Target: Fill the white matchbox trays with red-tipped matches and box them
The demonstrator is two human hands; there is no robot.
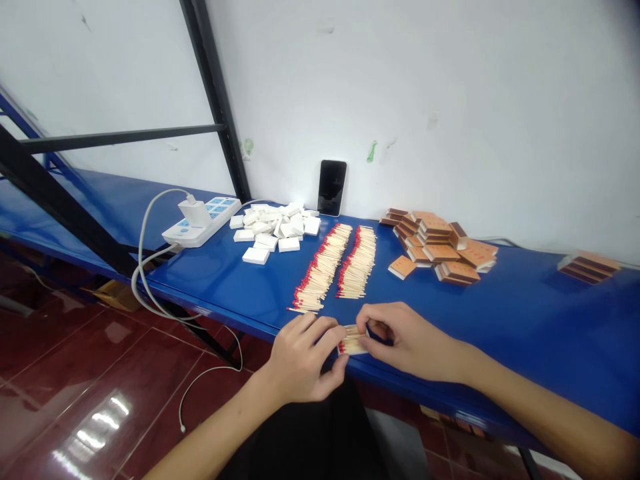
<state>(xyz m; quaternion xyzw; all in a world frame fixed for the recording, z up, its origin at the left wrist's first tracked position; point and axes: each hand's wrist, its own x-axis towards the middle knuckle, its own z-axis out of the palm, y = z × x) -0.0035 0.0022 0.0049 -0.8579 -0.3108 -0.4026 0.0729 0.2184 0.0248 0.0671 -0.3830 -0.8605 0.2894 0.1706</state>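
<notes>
Holding matchbox tray [357, 353] at lower centre, lengthwise across frame, between curled left hand [307, 357] and narrowly pinched right hand [397, 338].

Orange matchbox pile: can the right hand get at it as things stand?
Probably yes: only blue tabletop shows between the right hand and the orange matchbox pile, though its fingers are at the small white tray.

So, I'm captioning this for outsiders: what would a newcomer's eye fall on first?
Probably the two rows of red-tipped matchsticks mid-picture, just beyond the left hand and right hand at a tray of matches. Left of the rows lies a heap of white matchbox trays; right of them, a pile of orange matchboxes. Behind, a smartphone leans against the wall.
</notes>
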